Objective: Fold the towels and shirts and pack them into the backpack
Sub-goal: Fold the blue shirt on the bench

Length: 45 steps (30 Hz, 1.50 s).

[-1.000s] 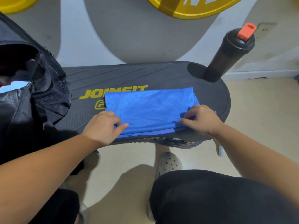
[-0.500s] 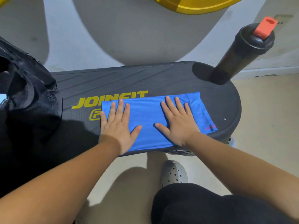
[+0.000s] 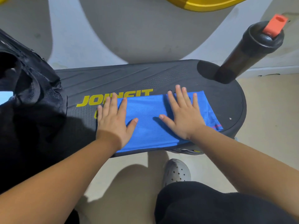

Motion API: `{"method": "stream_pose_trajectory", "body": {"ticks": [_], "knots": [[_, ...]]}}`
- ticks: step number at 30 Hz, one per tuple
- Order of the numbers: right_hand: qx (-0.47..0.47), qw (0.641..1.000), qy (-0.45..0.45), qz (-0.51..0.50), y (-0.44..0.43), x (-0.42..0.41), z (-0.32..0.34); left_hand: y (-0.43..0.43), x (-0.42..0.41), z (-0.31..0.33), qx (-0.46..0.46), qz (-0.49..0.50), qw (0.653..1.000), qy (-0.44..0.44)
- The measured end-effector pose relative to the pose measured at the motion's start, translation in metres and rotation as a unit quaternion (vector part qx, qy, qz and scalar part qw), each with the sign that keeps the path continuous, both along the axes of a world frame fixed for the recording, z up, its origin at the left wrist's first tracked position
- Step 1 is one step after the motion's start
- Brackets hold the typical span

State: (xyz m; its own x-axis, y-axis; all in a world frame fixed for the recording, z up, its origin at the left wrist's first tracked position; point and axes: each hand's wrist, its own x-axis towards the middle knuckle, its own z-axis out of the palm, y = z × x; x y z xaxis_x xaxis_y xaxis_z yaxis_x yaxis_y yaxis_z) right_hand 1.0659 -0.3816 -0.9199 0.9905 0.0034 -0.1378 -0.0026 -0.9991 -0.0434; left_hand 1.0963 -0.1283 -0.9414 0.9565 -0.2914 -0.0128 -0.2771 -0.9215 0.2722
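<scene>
where its near corners were pinched a second ago, the folded blue shirt (image 3: pixel 145 122) on the step platform (image 3: pixel 145 76) is now pressed flat by left hand (image 3: pixel 113 122) and right hand (image 3: pixel 182 118), fingers straight, nothing gripped, so packing into the backpack (image 3: pixel 32 102) is judged next.

Folded cloth (image 3: pixel 148 123): bright blue, fine mesh weave, thin red-pink stripe (image 3: pixel 216 126) at its right corner. Worktop (image 3: pixel 129 78): dark grey, dotted grip texture plus diagonal ribs, yellow lettering (image 3: pixel 90 101). Backpack (image 3: pixel 32 102): black, netted mesh panel, light blue patch (image 3: pixel 6 97) at its left edge. Bottle (image 3: pixel 246 52): dark brown-black, orange-red cap (image 3: pixel 275 25). Disc (image 3: pixel 202 4) at top: yellow. Clog (image 3: pixel 177 172): grey, punched holes. Floor (image 3: pixel 267 110): beige. Wall (image 3: pixel 137 29): white with grey curved shapes.
</scene>
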Motion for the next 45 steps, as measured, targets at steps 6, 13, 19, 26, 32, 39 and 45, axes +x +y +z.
{"method": "stream_pose_trajectory", "body": {"ticks": [6, 13, 19, 26, 32, 39, 45], "knots": [[-0.022, 0.997, 0.043, 0.065, 0.050, -0.002, -0.013, 0.021, 0.006, 0.001, 0.082, 0.041, 0.994, 0.059], [-0.020, 0.998, 0.053, 0.037, 0.047, -0.001, -0.018, 0.022, 0.006, 0.000, 0.027, 0.010, 0.996, 0.080], [-0.012, 0.998, 0.050, 0.037, 0.046, -0.001, -0.017, 0.022, 0.001, 0.011, -0.110, 0.012, 0.992, 0.064], [-0.005, 0.998, 0.053, 0.045, 0.044, -0.001, -0.018, 0.016, 0.000, 0.037, -0.251, 0.020, 0.957, 0.145], [0.261, 0.965, -0.014, 0.011, 0.015, -0.009, -0.007, -0.023, -0.003, 0.086, -0.244, -0.012, 0.953, 0.181], [0.506, 0.830, -0.104, -0.209, -0.054, -0.038, 0.014, -0.114, -0.009, 0.106, -0.251, -0.021, 0.938, 0.239], [0.635, 0.725, -0.066, -0.257, -0.080, -0.047, 0.019, -0.198, -0.002, 0.092, -0.253, -0.032, 0.932, 0.258]]}}
